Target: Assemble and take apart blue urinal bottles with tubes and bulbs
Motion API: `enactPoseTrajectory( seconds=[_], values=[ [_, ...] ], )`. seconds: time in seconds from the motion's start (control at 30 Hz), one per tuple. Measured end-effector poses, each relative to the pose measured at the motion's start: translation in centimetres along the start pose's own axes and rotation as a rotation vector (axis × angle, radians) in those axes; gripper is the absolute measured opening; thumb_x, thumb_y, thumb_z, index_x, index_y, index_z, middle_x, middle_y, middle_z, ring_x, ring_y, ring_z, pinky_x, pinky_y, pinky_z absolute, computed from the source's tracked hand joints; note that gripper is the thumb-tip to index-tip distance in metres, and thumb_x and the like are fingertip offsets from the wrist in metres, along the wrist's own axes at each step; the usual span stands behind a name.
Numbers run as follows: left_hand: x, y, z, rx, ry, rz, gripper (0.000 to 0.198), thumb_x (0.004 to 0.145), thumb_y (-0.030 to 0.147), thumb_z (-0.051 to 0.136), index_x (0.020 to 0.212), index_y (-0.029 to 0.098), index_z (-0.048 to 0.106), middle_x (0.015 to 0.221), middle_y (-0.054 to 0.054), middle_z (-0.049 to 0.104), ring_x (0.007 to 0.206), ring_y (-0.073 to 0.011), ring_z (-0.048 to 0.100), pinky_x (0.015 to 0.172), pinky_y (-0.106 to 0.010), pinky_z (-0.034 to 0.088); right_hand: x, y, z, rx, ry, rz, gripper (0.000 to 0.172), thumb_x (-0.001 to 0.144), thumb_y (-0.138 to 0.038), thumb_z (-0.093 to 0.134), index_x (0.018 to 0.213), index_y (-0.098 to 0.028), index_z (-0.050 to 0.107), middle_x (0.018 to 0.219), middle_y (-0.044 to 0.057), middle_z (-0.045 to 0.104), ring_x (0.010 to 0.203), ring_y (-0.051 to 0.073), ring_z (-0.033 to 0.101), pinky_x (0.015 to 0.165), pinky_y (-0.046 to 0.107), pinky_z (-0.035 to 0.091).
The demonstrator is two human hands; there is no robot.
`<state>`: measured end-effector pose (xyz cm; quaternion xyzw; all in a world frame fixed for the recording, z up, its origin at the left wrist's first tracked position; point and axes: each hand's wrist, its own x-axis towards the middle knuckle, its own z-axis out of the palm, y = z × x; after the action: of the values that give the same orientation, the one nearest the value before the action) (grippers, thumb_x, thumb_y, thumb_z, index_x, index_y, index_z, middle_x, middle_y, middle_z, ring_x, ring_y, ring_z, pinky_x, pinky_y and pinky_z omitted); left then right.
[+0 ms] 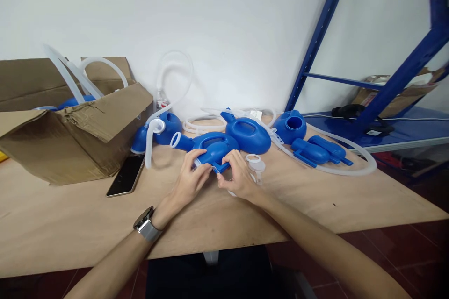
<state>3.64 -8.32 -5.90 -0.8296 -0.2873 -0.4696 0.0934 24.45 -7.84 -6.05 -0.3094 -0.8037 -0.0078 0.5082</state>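
Observation:
My left hand (191, 177) and my right hand (239, 175) are both closed on a small blue plastic urinal attachment (215, 151), one at each side. Its rounded body points away from me, and a flat blue tab shows between my thumbs. A whitish bit shows by my left fingers, partly hidden. Just behind lies a blue urinal bottle (229, 138) with a white ring (175, 139) on its neck. A second blue urinal bottle (250, 137) lies beside it. Clear plastic caps (257, 165) rest near my right hand, partly covered by it.
A cardboard box (77, 149) holding hoses stands left, with a phone (125, 175) beside it. More blue bottles (167, 128) stand by the wall. At right are another bottle (282, 128), blue attachments (310, 151), a long clear hose (365, 168) and a blue shelf rack (326, 32).

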Motion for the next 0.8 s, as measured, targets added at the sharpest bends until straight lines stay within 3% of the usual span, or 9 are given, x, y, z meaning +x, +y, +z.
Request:
enactPoseTrajectory(
  seconds=[0.27, 0.43, 0.57, 0.7, 0.8],
  values=[
    [0.3, 0.4, 0.0, -0.041, 0.015, -0.092, 0.005, 0.101, 0.022, 0.059, 0.106, 0.022, 0.062, 0.130, -0.013, 0.058, 0.117, -0.0266, 0.062, 0.099, -0.048, 0.057, -0.3, 1.1, 0.1, 0.000, -0.012, -0.030, 0.018, 0.097, -0.041, 0.054, 0.098, -0.023, 0.051, 0.087, 0.005, 0.055, 0.082, 0.024, 0.053, 0.070, 0.038, 0.043],
    [0.8, 0.6, -0.7, -0.064, 0.015, -0.084, 0.028, 0.099, 0.025, 0.062, 0.127, 0.024, 0.057, 0.130, -0.013, 0.057, 0.121, -0.0285, 0.061, 0.101, -0.050, 0.056, -0.2, 0.7, -0.3, 0.024, -0.045, -0.018, 0.030, 0.104, -0.052, 0.050, 0.097, -0.023, 0.054, 0.088, 0.005, 0.058, 0.082, 0.023, 0.055, 0.070, 0.037, 0.044],
    [0.7, 0.6, -0.9, -0.035, -0.035, -0.054, 0.041, 0.093, 0.026, 0.067, 0.133, 0.023, 0.055, 0.140, -0.017, 0.049, 0.130, -0.0333, 0.055, 0.105, -0.054, 0.053, -0.1, 0.6, -0.4, 0.062, -0.048, 0.021, 0.036, 0.105, -0.057, 0.048, 0.094, -0.023, 0.056, 0.087, 0.004, 0.058, 0.082, 0.022, 0.055, 0.072, 0.037, 0.046],
    [0.5, 0.5, -0.5, 0.012, -0.003, -0.079, 0.034, 0.095, 0.020, 0.064, 0.129, 0.025, 0.059, 0.136, -0.015, 0.052, 0.126, -0.0305, 0.058, 0.102, -0.050, 0.055, 0.0, 0.5, -0.5, 0.124, -0.061, 0.052, 0.033, 0.102, -0.056, 0.054, 0.097, -0.024, 0.059, 0.090, 0.005, 0.059, 0.085, 0.023, 0.057, 0.076, 0.039, 0.049],
    [0.7, 0.5, -0.4, -0.023, 0.070, -0.141, 0.029, 0.096, 0.022, 0.065, 0.125, 0.025, 0.062, 0.132, -0.013, 0.056, 0.121, -0.0281, 0.062, 0.100, -0.047, 0.057, -0.1, 0.3, -0.7, 0.217, -0.047, 0.094, 0.032, 0.101, -0.054, 0.057, 0.113, -0.024, 0.060, 0.108, 0.009, 0.059, 0.097, 0.025, 0.060, 0.078, 0.040, 0.054]
  ],
)
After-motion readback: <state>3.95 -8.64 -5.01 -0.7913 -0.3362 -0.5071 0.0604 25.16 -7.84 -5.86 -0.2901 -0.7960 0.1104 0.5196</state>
